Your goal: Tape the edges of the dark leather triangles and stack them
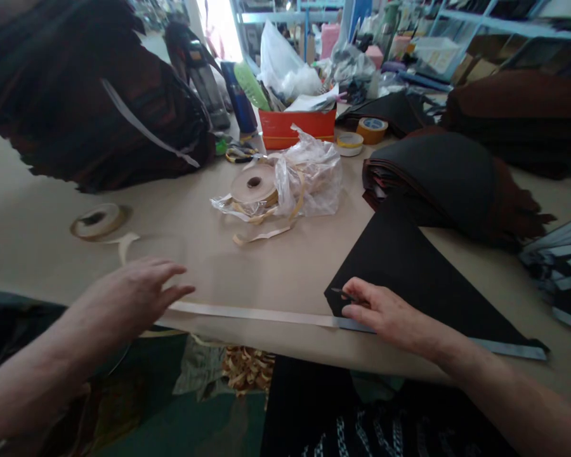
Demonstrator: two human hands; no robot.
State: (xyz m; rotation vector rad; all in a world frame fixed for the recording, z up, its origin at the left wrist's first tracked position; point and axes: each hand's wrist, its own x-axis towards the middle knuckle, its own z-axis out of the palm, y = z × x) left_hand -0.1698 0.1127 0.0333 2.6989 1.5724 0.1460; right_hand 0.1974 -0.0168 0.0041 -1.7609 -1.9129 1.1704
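My left hand (137, 289) hovers at the table's front edge, thumb and fingers apart, with nothing visible between them. Just beyond it, a loose end of pale tape curls from a small tape roll (99, 220). A straight pale tape strip (261, 313) runs along the front edge from beside my left hand to a black fabric piece (409, 260). A whitish band continues along that fabric's near edge. My right hand (378, 311) is over the fabric's left corner, fingers closed on a small pointed metal tool (337, 291); its handle is hidden.
A large tape roll (254, 184) in clear plastic lies mid-table. Dark fabric stacks stand at left (90, 95) and right (438, 171). Behind are a red box (297, 127), scissors (242, 152) and a brown tape roll (372, 130). Curled scraps (248, 369) lie below the edge.
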